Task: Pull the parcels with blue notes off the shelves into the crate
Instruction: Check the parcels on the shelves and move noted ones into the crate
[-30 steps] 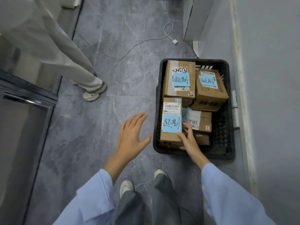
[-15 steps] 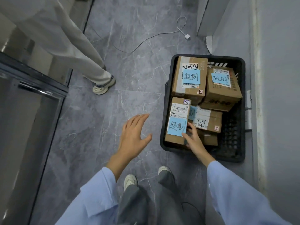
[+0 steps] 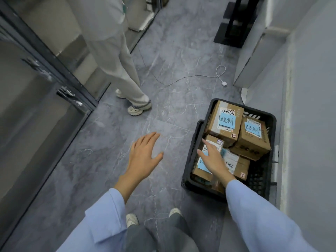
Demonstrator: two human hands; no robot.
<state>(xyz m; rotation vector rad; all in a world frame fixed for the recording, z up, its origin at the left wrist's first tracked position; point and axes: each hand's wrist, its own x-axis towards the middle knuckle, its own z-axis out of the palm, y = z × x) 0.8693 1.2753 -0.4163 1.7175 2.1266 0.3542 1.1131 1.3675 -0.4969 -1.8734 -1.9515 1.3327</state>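
Crate (image 3: 189, 160) at 4 o'clock on floor (image 3: 91, 160), holds parcels (image 3: 252, 140) with blue notes. Right hand (image 3: 212, 159) spread over front-left parcel (image 3: 202, 174), grasping nothing; contact unclear. Left hand (image 3: 143, 155) released, at crate's 9 o'clock.

Under you lies a grey floor (image 3: 87, 175) of big shiny stone tiles with thin white veins. On the left of the frame you see dark metal frames (image 3: 60, 64) with glass panes (image 3: 27, 110) that shine a bit. On the right runs a plain pale wall (image 3: 314, 115), with a light strip (image 3: 287, 115) low along it. A thin white cable (image 3: 190, 76) snakes over the floor in the upper middle and ends in a small white plug (image 3: 224, 84). In the upper right a black stand (image 3: 234, 24) is next to a white panel (image 3: 254, 57). Someone in pale trousers (image 3: 116, 60) stands at the upper left. The light is soft and even.
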